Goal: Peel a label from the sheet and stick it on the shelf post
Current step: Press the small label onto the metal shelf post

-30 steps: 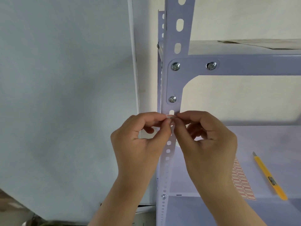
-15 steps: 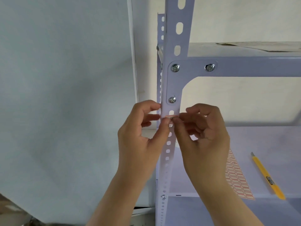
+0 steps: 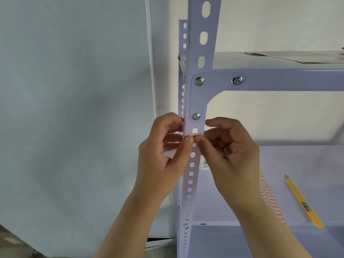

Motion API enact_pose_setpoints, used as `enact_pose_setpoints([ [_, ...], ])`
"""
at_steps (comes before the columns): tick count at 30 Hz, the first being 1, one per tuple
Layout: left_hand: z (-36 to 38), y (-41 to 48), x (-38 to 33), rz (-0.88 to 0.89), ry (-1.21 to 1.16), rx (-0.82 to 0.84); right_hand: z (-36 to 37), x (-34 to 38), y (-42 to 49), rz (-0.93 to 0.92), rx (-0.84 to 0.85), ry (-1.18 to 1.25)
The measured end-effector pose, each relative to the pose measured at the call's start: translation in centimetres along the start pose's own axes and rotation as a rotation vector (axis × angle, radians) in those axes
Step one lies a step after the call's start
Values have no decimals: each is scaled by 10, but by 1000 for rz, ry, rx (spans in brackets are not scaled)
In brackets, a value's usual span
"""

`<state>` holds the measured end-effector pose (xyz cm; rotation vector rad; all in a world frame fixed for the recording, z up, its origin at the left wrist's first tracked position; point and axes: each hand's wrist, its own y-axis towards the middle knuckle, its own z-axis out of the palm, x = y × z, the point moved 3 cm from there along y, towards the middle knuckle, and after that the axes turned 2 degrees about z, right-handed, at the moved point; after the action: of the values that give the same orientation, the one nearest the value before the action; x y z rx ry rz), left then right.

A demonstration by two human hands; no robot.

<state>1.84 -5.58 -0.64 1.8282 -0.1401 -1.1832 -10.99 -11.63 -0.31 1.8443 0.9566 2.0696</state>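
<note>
Lavender metal shelving fills the right half of the view, in front of a cream wall, with a pale blue-grey panel (image 3: 74, 108) covering the left. Its perforated pale lavender steel shelf post (image 3: 195, 101) runs top to bottom near the middle, joined to a horizontal beam (image 3: 288, 80) by 3 silver screws. On the lower shelf board (image 3: 307, 164) lie a white sheet of red-bordered labels (image 3: 270, 198), partly hidden behind the right wrist, and a yellow plastic utility knife (image 3: 302, 201), well apart from the post.

Both bare hands are raised to the post just below the lowest screw (image 3: 195, 116). The left hand (image 3: 163, 157) reaches in from the left, its thumb tip pressed on the post face and its fingers curled round the post's left edge. The right hand (image 3: 230, 155) comes from the right, thumb tip beside the left thumb, other fingers loosely curled and apart from the metal. Neither hand is closed around anything; the 2 thumbs push flat against the small white red-bordered label (image 3: 194, 135), which sits level across the post face just under an oval slot, its lower edge covered by the thumbs.

Open space lies left of the post before the panel, and between the beam and the lower board on the right.
</note>
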Motion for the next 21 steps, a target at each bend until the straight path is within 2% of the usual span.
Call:
enact_pose_setpoints([
  [6, 1, 3, 0, -28, -11, -31, 3, 0, 6, -12, 2, -62],
  [15, -12, 4, 6, -71, -157, 172, -3, -7, 7, -20, 150, 39],
  [21, -13, 2, 9, -83, -194, 182, 2, -9, 9, 19, 145, 62],
])
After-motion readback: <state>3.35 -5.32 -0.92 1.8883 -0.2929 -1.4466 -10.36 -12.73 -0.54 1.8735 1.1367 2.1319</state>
